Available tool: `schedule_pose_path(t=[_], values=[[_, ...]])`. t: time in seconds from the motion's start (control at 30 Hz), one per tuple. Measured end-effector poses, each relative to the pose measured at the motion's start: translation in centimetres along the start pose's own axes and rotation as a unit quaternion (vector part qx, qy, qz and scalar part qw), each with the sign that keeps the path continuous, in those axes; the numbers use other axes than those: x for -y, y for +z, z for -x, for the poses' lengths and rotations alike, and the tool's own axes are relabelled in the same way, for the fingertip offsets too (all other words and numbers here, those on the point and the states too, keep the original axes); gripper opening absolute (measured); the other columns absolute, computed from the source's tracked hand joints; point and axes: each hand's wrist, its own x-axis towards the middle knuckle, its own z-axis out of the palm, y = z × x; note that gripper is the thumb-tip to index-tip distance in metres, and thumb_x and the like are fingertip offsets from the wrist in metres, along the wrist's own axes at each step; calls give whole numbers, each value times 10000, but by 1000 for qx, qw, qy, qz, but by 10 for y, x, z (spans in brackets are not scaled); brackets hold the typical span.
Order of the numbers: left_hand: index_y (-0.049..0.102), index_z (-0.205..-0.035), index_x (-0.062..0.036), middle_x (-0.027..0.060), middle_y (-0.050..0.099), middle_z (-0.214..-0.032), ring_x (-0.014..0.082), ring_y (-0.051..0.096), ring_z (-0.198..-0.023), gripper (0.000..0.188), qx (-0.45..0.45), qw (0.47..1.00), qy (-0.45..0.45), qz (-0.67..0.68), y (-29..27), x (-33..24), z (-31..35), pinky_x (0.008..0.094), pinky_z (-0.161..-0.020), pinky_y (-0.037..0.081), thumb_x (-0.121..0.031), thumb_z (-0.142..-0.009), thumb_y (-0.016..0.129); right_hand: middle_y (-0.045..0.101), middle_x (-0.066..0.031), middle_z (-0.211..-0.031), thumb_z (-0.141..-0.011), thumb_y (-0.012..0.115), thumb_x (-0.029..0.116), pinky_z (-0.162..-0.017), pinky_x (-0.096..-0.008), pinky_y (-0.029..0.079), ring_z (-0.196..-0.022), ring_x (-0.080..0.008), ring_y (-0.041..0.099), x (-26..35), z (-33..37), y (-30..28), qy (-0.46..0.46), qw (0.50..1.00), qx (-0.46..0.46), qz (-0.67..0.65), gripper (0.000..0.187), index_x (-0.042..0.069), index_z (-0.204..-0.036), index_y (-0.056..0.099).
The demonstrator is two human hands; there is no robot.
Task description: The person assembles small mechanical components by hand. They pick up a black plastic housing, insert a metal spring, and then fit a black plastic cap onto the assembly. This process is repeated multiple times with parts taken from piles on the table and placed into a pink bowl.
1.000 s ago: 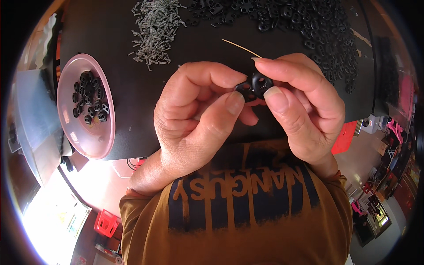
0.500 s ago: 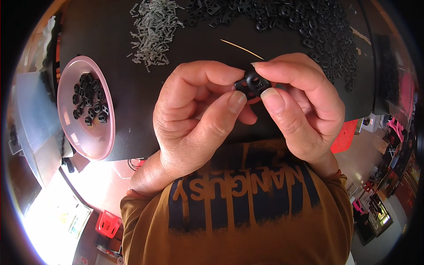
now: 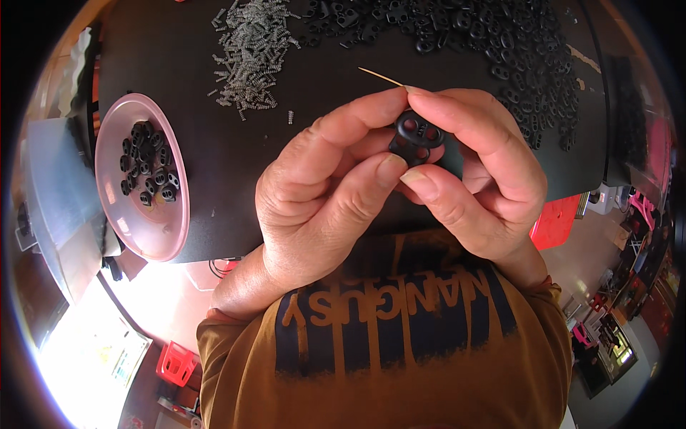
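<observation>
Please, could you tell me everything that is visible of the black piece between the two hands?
The black piece looks like smooth, shiny plastic. Its rounded upper part has two holes side by side; a lower part, with openings, shows beneath. Whether they are joined is unclear. It is held, tilted, above the dark table. The left hand has its thumb on the lower-left edge; the right hand curves around the other side, contact unclear.

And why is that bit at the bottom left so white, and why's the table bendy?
In the head view, the white patch is glare, mostly too bright to show detail; in the head view, the fisheye lens bends the edge of the black table; also in the head view, the held two-hole cord lock looks fairly clear.
</observation>
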Motion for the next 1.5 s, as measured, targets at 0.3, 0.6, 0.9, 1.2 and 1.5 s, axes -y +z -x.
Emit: schedule_pose_path(t=[0.3, 0.6, 0.9, 1.2, 1.5], values=[[428, -1178, 61, 174, 538, -1123, 217, 568, -972, 384, 14, 999, -5, 50, -1, 1, 1, 325, -860, 455, -46, -832, 555, 512, -134, -1046, -832, 549, 86, -515, -151, 420, -690, -76, 515, 3, 3, 5, 16, 999, -19, 26, 329, -44, -1130, 501], [464, -1128, 47, 158, 533, -1132, 200, 539, -1022, 348, 21, 998, 33, 54, -3, 5, 4, 307, -879, 440, -26, -810, 584, 535, -171, -1013, -860, 504, 140, -609, -224, 432, -774, -157, 525, -9, 0, 4, -103, 989, -13, 103, 314, -61, -1102, 512], [481, -1105, 38, 123, 562, -1054, 151, 556, -941, 317, 19, 997, 34, 63, -2, 5, 4, 263, -825, 455, -24, -812, 583, 537, -190, -1012, -872, 483, 153, -665, -256, 444, -814, -202, 538, -6, 1, 5, -93, 991, -10, 98, 311, -67, -1090, 512], [482, -1101, 31, 103, 589, -919, 125, 585, -807, 293, 6, 997, 59, 44, 0, 6, 3, 245, -719, 507, 79, -815, 528, 539, -190, -998, -889, 462, 154, -654, -248, 450, -815, -194, 542, -9, 5, 11, -100, 991, -24, 84, 302, -69, -1089, 504], [463, -1130, 33, 79, 583, -925, 68, 541, -801, 328, 25, 998, 63, 14, -2, 4, 2, 209, -716, 473, 81, -813, 533, 535, -189, -1010, -881, 475, 152, -654, -253, 441, -769, -172, 531, -9, 2, 8, -128, 986, -27, 105, 314, -71, -1101, 498]])
